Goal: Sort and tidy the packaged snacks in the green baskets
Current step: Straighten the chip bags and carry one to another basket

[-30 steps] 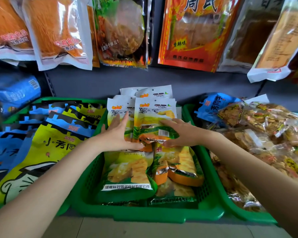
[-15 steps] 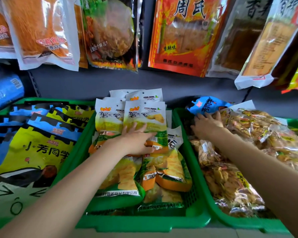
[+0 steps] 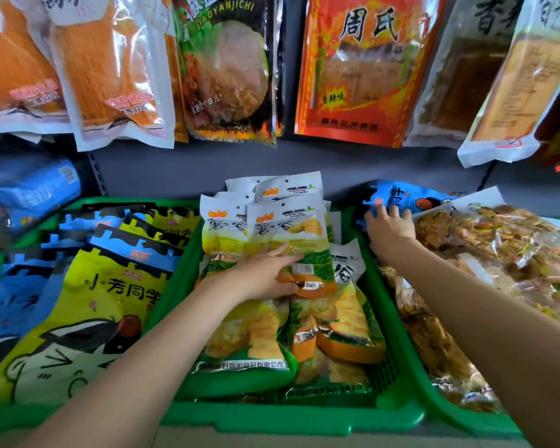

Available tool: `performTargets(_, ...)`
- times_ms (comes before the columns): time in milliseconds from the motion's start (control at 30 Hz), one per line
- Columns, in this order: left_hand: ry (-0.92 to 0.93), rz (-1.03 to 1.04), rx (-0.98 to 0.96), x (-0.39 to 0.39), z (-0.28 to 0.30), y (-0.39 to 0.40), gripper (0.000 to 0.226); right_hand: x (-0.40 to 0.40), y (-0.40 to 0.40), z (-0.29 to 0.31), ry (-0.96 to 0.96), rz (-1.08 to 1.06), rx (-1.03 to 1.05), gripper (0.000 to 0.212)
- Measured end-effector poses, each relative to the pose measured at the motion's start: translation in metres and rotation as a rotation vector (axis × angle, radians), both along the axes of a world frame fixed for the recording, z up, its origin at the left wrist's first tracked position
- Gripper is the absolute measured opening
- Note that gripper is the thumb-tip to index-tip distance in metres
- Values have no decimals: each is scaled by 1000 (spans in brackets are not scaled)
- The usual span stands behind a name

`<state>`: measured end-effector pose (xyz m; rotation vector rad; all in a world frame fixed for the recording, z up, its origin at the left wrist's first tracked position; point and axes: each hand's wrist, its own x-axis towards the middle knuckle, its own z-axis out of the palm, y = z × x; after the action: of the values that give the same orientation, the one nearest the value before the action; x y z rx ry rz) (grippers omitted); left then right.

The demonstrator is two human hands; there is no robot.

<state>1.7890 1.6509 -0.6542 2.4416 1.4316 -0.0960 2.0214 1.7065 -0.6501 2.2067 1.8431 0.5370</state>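
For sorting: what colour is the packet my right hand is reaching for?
Blue packet with black print, best seen in the head view.

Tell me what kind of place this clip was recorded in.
Most likely a small shop's snack aisle. Large sealed packets hang in a row, such as the red packet, above a grey shelf. Below, green baskets sit side by side, each stocked with many copies of one product, like the yellow-green snack bags.

Bright even light, packaging glare, soft blur, wide-angle edge warping.
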Motion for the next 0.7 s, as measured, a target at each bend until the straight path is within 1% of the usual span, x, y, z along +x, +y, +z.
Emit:
performTargets(33,-18,-1,-2,-1,1,0,64,0,-3,1,0,-6,21,49)
performTargets(100,-43,-1,-7,-2,1,-1,64,3,-11,4,25,7,110,38)
performTargets(167,-39,-3,-6,0,-1,-1,64,1,-19,14,108,41,218,30)
performTargets(233,-76,11,-11,3,-1,1,67,-8,-28,26,222,131,350,23)
performTargets(267,-139,29,-23,3,0,2,72,-17,-35,32,282,196,422,19)
performTargets(333,-382,100,-82,1,7,4,89,-38,-52,45,431,334,542,10)
performTargets(400,-658,171,-122,-2,17,1,105,-66,-73,56,695,492,574,4)
performTargets(433,-769,189,-118,-3,22,-3,105,-82,-81,59,836,561,537,9)
performTargets(467,-895,197,-110,-5,25,-7,100,-97,-87,61,985,619,466,12)
performTargets(500,-1034,205,-95,-6,28,-12,86,-109,-92,63,1167,666,376,11)
performTargets(533,-1149,230,-58,-9,30,-16,68,-120,-93,65,1370,701,273,7)
performTargets(567,-1225,276,1,-15,31,-17,51,-126,-94,66,1539,717,192,8)
performTargets(600,-1256,330,58,-24,33,-17,38,-127,-93,67,1600,724,164,13)
performTargets(633,-1256,387,87,-35,33,-17,28,-126,-90,67,1543,710,190,15)
performTargets(700,-1288,491,69,-58,31,-16,17,-115,-80,58,1321,647,239,18)
